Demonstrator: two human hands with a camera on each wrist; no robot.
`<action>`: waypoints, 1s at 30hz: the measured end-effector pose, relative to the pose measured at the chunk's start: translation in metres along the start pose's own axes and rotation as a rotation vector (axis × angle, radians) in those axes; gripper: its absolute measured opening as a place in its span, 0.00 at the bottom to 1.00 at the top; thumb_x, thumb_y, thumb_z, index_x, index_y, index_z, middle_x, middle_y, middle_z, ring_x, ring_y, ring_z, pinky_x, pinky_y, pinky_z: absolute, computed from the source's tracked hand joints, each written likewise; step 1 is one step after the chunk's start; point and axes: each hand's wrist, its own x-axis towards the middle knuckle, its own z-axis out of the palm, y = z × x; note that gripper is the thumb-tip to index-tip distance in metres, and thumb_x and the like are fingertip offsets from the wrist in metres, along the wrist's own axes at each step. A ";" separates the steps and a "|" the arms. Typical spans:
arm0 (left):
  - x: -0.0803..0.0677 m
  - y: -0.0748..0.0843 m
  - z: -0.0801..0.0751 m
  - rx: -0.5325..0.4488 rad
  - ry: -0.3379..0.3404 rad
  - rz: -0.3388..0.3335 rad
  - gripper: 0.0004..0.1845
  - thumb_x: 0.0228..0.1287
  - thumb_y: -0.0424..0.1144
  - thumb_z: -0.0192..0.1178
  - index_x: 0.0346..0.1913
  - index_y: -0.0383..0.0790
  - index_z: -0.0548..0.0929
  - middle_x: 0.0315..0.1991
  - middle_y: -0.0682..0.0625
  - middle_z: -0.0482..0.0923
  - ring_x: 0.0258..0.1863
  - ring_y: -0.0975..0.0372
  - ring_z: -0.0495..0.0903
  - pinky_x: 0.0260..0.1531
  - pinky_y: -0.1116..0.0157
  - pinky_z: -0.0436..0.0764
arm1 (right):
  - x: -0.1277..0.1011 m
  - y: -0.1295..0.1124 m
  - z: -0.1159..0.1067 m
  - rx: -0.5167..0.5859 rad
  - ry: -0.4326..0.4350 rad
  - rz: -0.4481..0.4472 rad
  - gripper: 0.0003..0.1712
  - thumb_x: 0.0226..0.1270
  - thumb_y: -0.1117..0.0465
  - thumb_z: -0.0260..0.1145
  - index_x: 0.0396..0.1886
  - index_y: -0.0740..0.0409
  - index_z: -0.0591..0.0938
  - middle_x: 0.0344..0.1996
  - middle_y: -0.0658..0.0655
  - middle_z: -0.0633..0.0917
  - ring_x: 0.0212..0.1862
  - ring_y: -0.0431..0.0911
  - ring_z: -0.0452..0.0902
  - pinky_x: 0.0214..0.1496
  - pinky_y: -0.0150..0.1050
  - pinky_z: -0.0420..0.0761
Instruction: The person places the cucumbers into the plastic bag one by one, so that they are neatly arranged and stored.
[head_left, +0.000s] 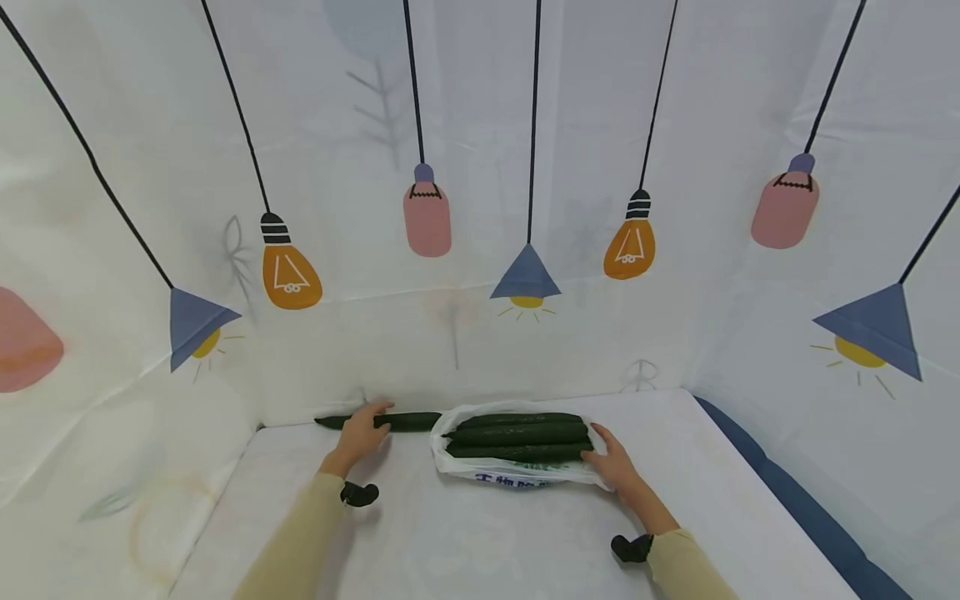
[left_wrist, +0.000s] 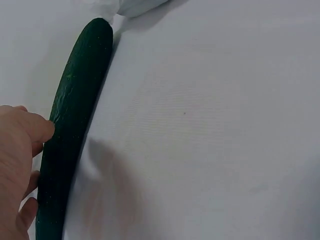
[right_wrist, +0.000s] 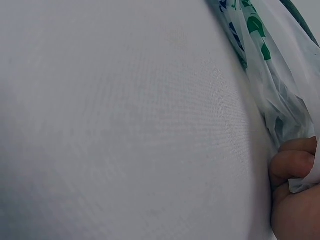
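Note:
A dark green cucumber lies along the back of the white table. My left hand is over it, fingers apart, with cucumber showing between them. In the left wrist view, fingertips reach the side of the cucumber. To its right lies a white plastic bag with printed lettering, its mouth spread wide around several cucumbers. My right hand holds the bag's right edge. Curled fingers grip the bag film in the right wrist view.
White cloth printed with hanging lamps rises behind and beside the table. A dark blue strip runs past the table's right edge. Each wrist bears a black strap-on device.

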 end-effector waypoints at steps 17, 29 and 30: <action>0.001 -0.010 0.005 0.199 -0.054 0.031 0.32 0.43 0.46 0.69 0.56 0.49 0.72 0.49 0.44 0.70 0.48 0.50 0.69 0.46 0.45 0.63 | 0.004 0.006 0.003 -0.010 0.023 0.010 0.38 0.58 0.56 0.61 0.66 0.49 0.55 0.66 0.61 0.51 0.65 0.58 0.39 0.59 0.60 0.43; -0.025 -0.004 0.008 0.060 -0.151 0.051 0.29 0.58 0.54 0.54 0.63 0.57 0.64 0.55 0.48 0.69 0.50 0.49 0.70 0.46 0.48 0.66 | -0.001 0.001 0.002 -0.018 0.010 -0.011 0.38 0.58 0.56 0.60 0.66 0.51 0.55 0.66 0.62 0.51 0.65 0.59 0.39 0.59 0.61 0.43; -0.026 -0.003 0.008 0.039 -0.147 0.054 0.27 0.59 0.53 0.54 0.62 0.56 0.64 0.55 0.48 0.69 0.51 0.49 0.70 0.46 0.48 0.67 | -0.001 0.001 0.002 -0.016 0.011 -0.014 0.38 0.58 0.56 0.60 0.66 0.51 0.55 0.66 0.62 0.51 0.65 0.59 0.39 0.59 0.61 0.43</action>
